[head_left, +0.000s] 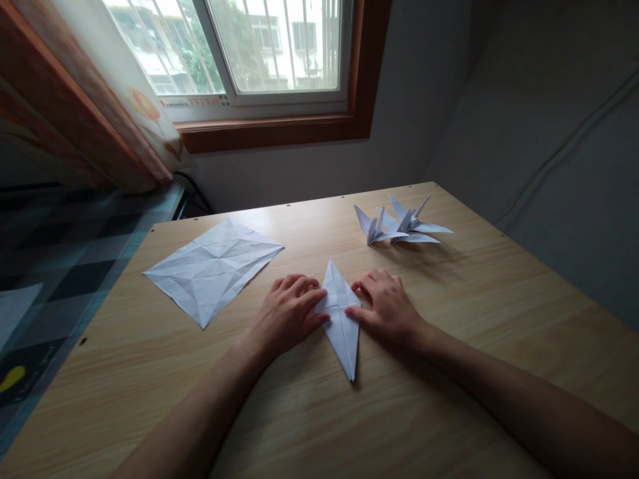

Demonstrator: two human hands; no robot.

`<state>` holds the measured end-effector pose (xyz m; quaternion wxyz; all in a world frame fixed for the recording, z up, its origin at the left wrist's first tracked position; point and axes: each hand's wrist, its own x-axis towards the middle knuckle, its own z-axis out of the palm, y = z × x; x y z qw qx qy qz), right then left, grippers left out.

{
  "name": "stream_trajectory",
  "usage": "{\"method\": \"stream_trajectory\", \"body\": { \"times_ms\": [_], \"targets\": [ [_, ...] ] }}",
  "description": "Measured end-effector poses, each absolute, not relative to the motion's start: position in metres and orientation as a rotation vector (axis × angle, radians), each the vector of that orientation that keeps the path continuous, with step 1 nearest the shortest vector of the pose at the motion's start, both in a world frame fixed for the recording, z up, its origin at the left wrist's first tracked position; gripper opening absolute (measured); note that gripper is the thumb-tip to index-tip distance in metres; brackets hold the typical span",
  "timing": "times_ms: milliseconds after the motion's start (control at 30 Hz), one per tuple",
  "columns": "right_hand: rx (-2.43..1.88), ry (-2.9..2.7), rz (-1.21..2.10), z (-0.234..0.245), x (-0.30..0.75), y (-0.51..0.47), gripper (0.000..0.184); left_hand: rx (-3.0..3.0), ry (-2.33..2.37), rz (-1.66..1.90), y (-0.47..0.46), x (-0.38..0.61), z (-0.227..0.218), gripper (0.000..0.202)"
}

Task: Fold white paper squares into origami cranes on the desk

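A white folded paper (341,327), shaped like a long kite with a crease down its middle, lies on the wooden table (449,412). Its split lower point faces me. My left hand (292,309) holds the left corner with thumb and fingertips. On the opposite side, my right hand (387,306) has its thumb on the right edge and its curled index finger close above it. Parts of the paper's side edges are hidden under the fingers.
A creased, unfolded paper sheet (214,263) lies flat to the left. Folded paper cranes (399,226) stand close together at the back right. Beyond the table's left edge is a bed with a checked cover (94,266). A window (279,46) is behind.
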<state>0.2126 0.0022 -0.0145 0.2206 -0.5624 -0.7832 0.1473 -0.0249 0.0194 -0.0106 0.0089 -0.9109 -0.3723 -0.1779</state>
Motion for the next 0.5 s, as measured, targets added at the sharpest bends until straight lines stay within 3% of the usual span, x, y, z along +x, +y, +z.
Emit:
{"method": "stream_trajectory", "body": {
  "times_ms": [200,333,500],
  "targets": [
    [-1.617,-2.045,0.559,-0.0159,0.2068,0.0005,0.023,-2.841,-1.232,-0.567,0.0199,-0.024,-0.0123,0.041],
    [-1.563,-1.981,0.605,-0.015,0.2058,0.0009,0.008,-2.824,-1.299,-0.606,0.0191,-0.0235,-0.0123,0.055],
    [-1.41,-1.851,0.868,-0.0111,0.2053,0.0009,0.004,-2.812,-1.375,-0.634,0.0198,-0.0241,-0.0153,0.064]
  ]
}}
